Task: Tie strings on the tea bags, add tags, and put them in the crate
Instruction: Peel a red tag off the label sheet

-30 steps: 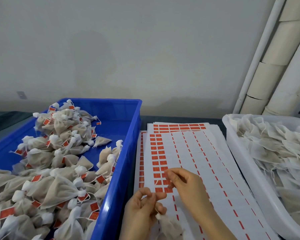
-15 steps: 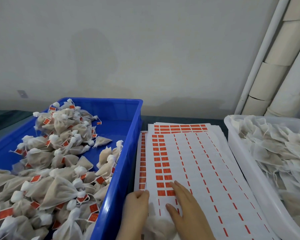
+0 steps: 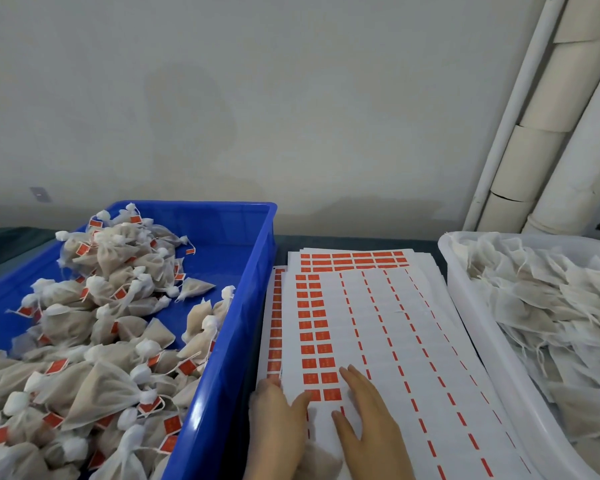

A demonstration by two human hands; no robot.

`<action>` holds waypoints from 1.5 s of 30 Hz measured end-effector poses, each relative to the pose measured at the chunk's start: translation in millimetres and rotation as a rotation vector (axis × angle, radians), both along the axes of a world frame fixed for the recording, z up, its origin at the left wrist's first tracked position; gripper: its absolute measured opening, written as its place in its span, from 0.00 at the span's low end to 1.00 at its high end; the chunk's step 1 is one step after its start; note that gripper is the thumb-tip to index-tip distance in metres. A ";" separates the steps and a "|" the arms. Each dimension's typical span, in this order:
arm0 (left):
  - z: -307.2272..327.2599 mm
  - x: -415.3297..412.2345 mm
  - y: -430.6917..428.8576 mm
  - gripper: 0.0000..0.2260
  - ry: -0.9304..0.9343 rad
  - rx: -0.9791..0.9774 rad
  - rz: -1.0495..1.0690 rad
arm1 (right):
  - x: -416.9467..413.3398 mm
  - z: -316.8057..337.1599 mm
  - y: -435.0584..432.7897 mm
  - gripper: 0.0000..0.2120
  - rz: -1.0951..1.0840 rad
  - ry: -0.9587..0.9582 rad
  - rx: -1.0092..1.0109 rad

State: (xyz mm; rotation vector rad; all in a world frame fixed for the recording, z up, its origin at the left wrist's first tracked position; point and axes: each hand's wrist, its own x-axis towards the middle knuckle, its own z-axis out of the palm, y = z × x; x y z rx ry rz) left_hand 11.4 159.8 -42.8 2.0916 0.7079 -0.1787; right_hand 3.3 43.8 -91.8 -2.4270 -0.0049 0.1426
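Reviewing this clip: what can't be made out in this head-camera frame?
The tea bag: head view, mostly covered by the left hand and right hand, cut by the bottom edge; string, tag and grip unclear.
Print on the orange tags: head view, too small and blurred.
The white tub: head view, cut off by the right edge.
The blue crate: head view, cut off by left and bottom edges.

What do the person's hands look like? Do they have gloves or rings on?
No gloves and no rings that can be seen. The left hand and the right hand are both bare. No watch, bracelet or sleeve shows either: the wrists stay uncovered right down to the bottom edge of the picture. The nails look short and unpainted.
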 end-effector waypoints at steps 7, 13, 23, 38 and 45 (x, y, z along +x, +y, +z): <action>-0.1 -2.2 3.7 0.18 0.047 -0.025 -0.023 | -3.0 -5.0 1.0 0.27 -0.070 0.001 -0.069; 0.0 -0.2 10.7 0.14 -0.011 -0.107 -0.012 | -5.3 0.6 5.0 0.26 -0.109 -0.016 -0.092; -3.8 -1.3 16.6 0.05 -0.149 -0.173 -0.098 | -9.0 15.5 6.9 0.23 -0.166 -0.086 0.032; 4.0 1.6 28.8 0.05 -0.170 -0.447 -0.248 | -11.5 31.9 21.2 0.20 -0.116 -0.189 0.112; 8.5 -2.9 24.1 0.05 -0.237 -0.482 -0.277 | -16.4 40.8 17.9 0.14 -0.173 -0.227 0.212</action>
